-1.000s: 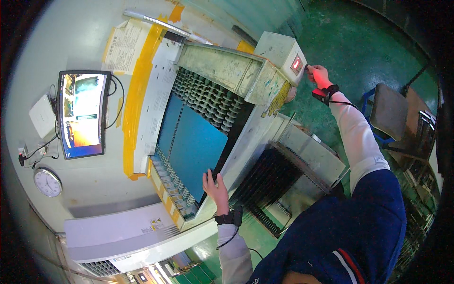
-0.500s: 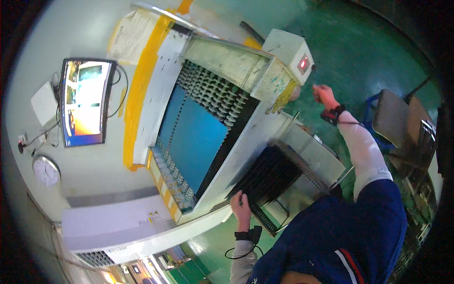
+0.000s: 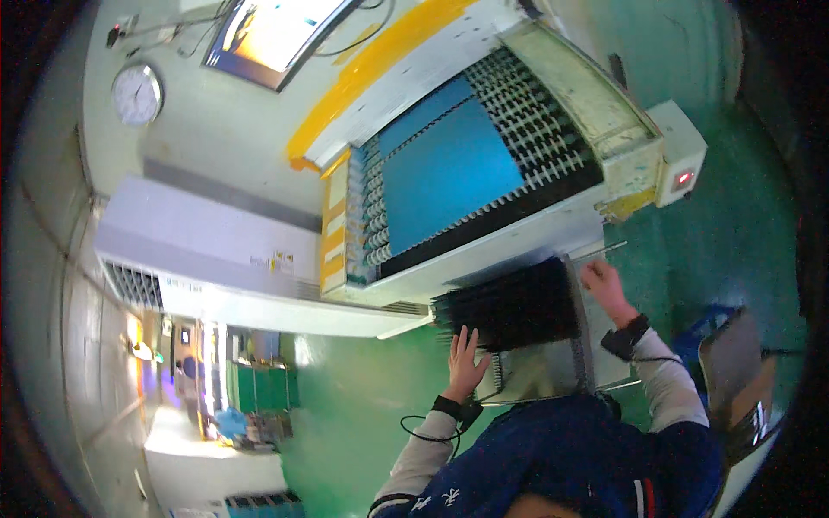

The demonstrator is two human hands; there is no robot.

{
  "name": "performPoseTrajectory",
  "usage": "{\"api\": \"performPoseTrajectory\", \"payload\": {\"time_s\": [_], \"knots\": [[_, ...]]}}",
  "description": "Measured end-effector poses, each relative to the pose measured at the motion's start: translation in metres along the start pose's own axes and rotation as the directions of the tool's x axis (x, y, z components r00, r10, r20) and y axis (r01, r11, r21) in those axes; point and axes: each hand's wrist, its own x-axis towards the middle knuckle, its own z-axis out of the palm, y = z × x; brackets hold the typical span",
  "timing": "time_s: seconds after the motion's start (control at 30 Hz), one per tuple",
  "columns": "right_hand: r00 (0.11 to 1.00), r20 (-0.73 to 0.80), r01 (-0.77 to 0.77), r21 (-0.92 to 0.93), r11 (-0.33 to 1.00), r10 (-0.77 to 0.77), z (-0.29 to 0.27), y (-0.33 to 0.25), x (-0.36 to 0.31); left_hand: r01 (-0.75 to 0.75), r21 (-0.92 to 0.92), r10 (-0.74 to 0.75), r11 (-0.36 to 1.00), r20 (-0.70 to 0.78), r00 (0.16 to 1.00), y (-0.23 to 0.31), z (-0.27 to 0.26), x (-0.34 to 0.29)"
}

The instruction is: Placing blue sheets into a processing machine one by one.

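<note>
A dense row of black thin-edged boards (image 3: 518, 306) stands in a rack (image 3: 583, 324) in front of me, against the near side of a roller machine. My left hand (image 3: 466, 367) is open, fingers spread, its tips at the near left edge of the black boards. Beyond the rack's right side is my right hand (image 3: 604, 287), fingers curled in and nothing seen in them; whether it touches the rack I cannot tell. On the machine's rollers (image 3: 535, 116) lies a flat blue panel (image 3: 453, 177), with another blue panel (image 3: 423, 116) behind it.
A control box (image 3: 682, 155) with a lit red switch sits at the machine's right end. A brown board-like chair or stand (image 3: 734, 371) is at the right. On the wall are a screen (image 3: 276, 39) and a round clock (image 3: 137, 94). Green floor (image 3: 345, 388) extends left.
The view has turned, so the machine appears higher and more level. My right hand has come from near the control box to the rack's right side. My left hand has spread its fingers.
</note>
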Motion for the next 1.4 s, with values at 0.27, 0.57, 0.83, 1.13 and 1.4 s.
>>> {"api": "performPoseTrajectory", "payload": {"time_s": [0.27, 0.57, 0.83, 1.13, 1.4], "knots": [[0.767, 0.598, 0.519, -0.362, 0.774, -0.235, 0.100, -0.051, -0.079, 0.074, 0.044, -0.074, 0.996, -0.014, 0.997, 0.017, -0.008, -0.007], [0.598, 0.767, 0.782, -0.495, 0.380, -0.232, 0.133, -0.051, -0.115, 0.112, 0.052, -0.107, 0.992, -0.083, 0.991, 0.012, -0.005, -0.017], [0.606, 0.784, 0.791, -0.576, 0.208, -0.132, 0.155, -0.042, -0.126, 0.002, -0.076, -0.014, 0.997, -0.159, 0.987, -0.006, 0.000, -0.031], [0.658, 0.751, 0.753, -0.657, 0.040, -0.047, 0.181, -0.016, -0.136, -0.102, -0.191, 0.059, 0.976, -0.219, 0.974, -0.058, -0.004, -0.081], [0.807, 0.590, 0.582, -0.797, 0.162, 0.002, 0.202, -0.002, -0.144, 0.003, -0.300, -0.098, 0.954, -0.300, 0.949, -0.134, 0.013, -0.143]]}}
